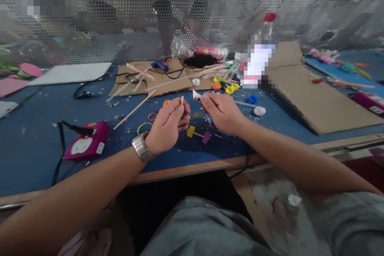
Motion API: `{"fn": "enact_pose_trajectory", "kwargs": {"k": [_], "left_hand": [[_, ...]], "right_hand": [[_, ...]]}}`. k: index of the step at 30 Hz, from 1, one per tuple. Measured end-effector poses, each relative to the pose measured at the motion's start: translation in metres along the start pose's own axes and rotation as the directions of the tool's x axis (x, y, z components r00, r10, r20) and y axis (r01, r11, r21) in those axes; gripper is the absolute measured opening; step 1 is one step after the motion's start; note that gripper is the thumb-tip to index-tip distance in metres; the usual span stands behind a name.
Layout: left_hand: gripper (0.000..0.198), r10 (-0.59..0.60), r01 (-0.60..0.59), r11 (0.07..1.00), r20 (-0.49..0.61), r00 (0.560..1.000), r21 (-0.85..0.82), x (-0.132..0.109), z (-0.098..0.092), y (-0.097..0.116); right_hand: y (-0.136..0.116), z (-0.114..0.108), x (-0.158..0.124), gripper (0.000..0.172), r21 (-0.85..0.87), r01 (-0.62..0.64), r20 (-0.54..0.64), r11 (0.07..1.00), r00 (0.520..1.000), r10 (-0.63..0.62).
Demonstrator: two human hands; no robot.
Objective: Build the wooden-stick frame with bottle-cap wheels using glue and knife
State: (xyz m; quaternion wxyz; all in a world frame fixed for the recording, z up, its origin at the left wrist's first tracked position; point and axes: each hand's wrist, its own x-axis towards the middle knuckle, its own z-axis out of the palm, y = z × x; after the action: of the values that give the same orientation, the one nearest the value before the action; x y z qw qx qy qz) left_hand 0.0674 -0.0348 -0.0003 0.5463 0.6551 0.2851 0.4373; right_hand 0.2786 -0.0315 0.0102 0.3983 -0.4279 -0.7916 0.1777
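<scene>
My left hand [169, 124], with a metal watch [143, 147] at the wrist, pinches a short wooden stick [182, 100] whose tip points up. Closed round a craft knife [196, 95], my right hand [223, 111] keeps the blade angled up and left, apart from the stick. Just below the hands lies a small wooden stick with a yellow block [191, 131] at one end and a purple block [206, 137] at the other. A longer wooden stick [135, 109] rests left of my left hand. Orange and yellow-green rings [144, 128] lie beside that hand.
A magenta power socket box [88, 141] with a plugged cable sits on the left. Behind are cardboard [168, 82], a blue glue gun [160, 64], coloured bottle caps [230, 89] and a red-capped bottle [269, 24]. More cardboard [318, 96] lies right. Perforated metal [126, 20] stands behind.
</scene>
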Motion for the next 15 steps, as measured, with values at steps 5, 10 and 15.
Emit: {"fn": "enact_pose_trajectory", "kwargs": {"k": [5, 10, 15], "left_hand": [[0.023, -0.052, 0.053, 0.995, 0.022, 0.998, -0.079, -0.001, 0.0, 0.0], [0.021, -0.113, 0.119, 0.985, 0.053, 0.992, -0.128, -0.004, -0.005, -0.003], [0.025, -0.183, 0.191, 0.972, 0.075, 0.98, -0.135, -0.007, -0.011, -0.009]], "right_hand": [[-0.002, -0.002, 0.0, 0.062, -0.075, 0.025, 0.028, 0.997, 0.999, -0.023], [-0.004, -0.005, 0.0, 0.063, -0.173, 0.118, 0.177, 0.978, 0.98, -0.087], [-0.008, -0.007, -0.001, 0.063, -0.207, 0.163, 0.248, 0.965, 0.963, -0.109]]}}
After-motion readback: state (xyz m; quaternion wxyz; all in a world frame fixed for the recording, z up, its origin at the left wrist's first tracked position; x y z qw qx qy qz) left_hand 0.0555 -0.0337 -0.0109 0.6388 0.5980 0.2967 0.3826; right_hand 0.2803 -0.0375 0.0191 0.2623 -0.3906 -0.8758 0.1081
